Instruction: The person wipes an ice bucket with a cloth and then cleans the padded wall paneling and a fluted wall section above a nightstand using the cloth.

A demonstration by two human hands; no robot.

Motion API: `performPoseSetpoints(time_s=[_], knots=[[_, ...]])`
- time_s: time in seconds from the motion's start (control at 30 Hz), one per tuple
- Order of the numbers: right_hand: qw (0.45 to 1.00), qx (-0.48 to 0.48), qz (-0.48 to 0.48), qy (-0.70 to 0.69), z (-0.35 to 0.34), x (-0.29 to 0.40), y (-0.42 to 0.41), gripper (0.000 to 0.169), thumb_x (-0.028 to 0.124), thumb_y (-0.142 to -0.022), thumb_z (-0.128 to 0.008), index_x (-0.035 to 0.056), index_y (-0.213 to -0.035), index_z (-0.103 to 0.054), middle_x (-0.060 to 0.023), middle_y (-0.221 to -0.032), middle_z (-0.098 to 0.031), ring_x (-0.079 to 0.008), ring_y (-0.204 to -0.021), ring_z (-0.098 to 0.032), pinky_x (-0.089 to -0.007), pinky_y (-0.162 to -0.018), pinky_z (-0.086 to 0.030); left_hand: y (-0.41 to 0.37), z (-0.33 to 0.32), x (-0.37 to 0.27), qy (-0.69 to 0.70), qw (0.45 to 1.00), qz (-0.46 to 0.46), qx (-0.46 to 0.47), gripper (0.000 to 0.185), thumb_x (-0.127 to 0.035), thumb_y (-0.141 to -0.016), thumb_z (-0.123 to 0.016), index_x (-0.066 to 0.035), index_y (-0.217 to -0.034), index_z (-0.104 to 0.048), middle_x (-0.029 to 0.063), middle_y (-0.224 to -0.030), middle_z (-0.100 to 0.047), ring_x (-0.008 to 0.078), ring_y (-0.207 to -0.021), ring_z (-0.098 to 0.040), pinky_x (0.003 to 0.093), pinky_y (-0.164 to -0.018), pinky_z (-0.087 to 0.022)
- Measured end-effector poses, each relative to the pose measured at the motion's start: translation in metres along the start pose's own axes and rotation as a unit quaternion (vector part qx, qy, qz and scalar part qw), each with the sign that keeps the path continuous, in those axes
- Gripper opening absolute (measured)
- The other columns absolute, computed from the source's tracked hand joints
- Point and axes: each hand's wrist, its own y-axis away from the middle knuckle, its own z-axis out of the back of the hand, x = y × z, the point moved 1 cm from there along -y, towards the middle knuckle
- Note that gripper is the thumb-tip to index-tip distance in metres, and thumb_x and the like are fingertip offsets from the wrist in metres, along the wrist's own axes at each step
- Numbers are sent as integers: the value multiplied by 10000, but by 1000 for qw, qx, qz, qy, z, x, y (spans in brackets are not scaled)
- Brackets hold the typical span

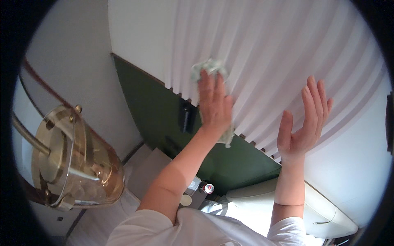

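Note:
My left hand [214, 103] presses a crumpled light cloth with green marks [212, 66] against the white ribbed wall panel [261, 55], close to the panel's lower left edge. Part of the cloth hangs down below the palm; the hand looks a little blurred. To the right, my right hand [303, 123] is raised in front of the panel with fingers and thumb apart and nothing in it. Whether its fingertips touch the panel, I cannot tell.
An amber glass lamp [89, 163] with brass fittings hangs at left. Below the panel is a dark green wall section [147, 101] with a black fixture [185, 115]. Lower down are a drink can [208, 188], a small round lid-like thing [185, 200] and a pale padded headboard [255, 190].

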Motion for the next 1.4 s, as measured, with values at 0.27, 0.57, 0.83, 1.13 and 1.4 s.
performPoseSetpoints(time_s=[0.27,0.57,0.83,1.13,1.4], knots=[[1000,8,-21,-7,-9,-10,0,406,102,-807,-595,96,-1213,-600,-111,-1312,-548,-291,-1281,-446,-454,-1122,-154,-40,-4,-17,110,988,75,-74,492,-95,-977,-336,44,-1440,-244,219,-1507,-238,353,-1408,-202,438,-1136,-172],[970,96,101,-199,-35,17,15,411,394,-958,-453,85,-1162,-633,-198,-1329,-499,-373,-1265,-445,-469,-1034,-356,-36,-3,-83,653,722,227,-8,502,-242,-1008,-307,25,-1433,-287,162,-1499,-286,262,-1395,-252,366,-1141,-191],[987,158,18,28,-92,9,61,532,370,-837,-526,193,-1338,-508,-25,-1447,-401,-211,-1362,-328,-466,-1133,-145,-28,2,-24,611,749,256,6,596,-421,-1011,-285,7,-1426,-300,144,-1491,-303,259,-1387,-266,392,-1148,-185],[958,64,17,280,-48,-80,-10,515,216,-756,-637,243,-1264,-558,-1,-1385,-456,-250,-1301,-401,-569,-989,-295,-27,-65,-37,110,993,-34,16,659,-487,-986,-294,-48,-1472,-212,180,-1541,-151,384,-1429,-84,538,-1124,-80],[954,123,-115,248,-36,-39,55,443,94,-777,-590,192,-1209,-592,-63,-1361,-485,-292,-1285,-436,-612,-989,-246,-14,-79,-46,-14,993,-82,90,633,-292,-881,-527,-154,-1454,-297,116,-1554,-151,354,-1434,-102,580,-1114,-80]])
